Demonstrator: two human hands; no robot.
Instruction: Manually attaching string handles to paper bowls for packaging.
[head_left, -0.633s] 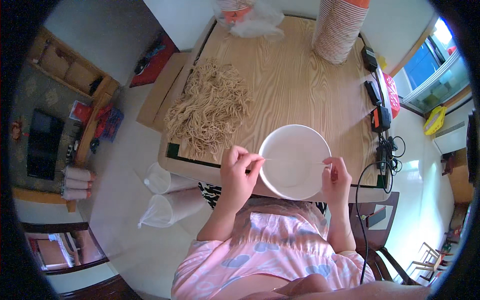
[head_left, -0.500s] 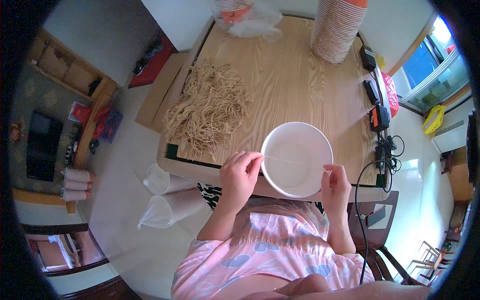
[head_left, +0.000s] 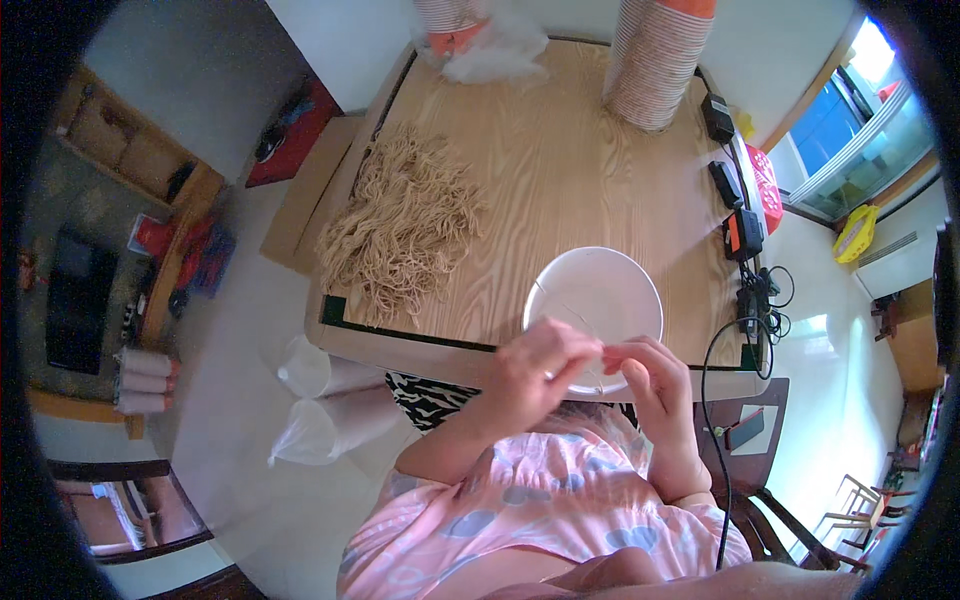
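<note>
A white round bucket [head_left: 628, 292] stands at the near edge of the wooden table [head_left: 545, 150], its open mouth facing up. In front of its mouth, my left hand [head_left: 540, 372] and my right hand [head_left: 655, 380] almost meet at the fingertips. Both hands are closed in a pinch on a thin string [head_left: 566, 304], whose loose length curves above the bucket. Exactly how the fingers grip it is too small to make out. Left of the bucket lies a big heap of tan, wavy strands [head_left: 405, 230].
Tall stacks of nested cups or tubs [head_left: 655, 70] and a plastic-wrapped stack [head_left: 455, 35] stand at the table's back. Black power adapters [head_left: 742, 235] with cables line the right edge. Bagged white stacks [head_left: 340, 425] lie on the floor at left.
My hands have come together over the bucket's near rim. The string, stretched between them across the mouth before, now hangs slack in a curve. The whole view has shifted slightly.
</note>
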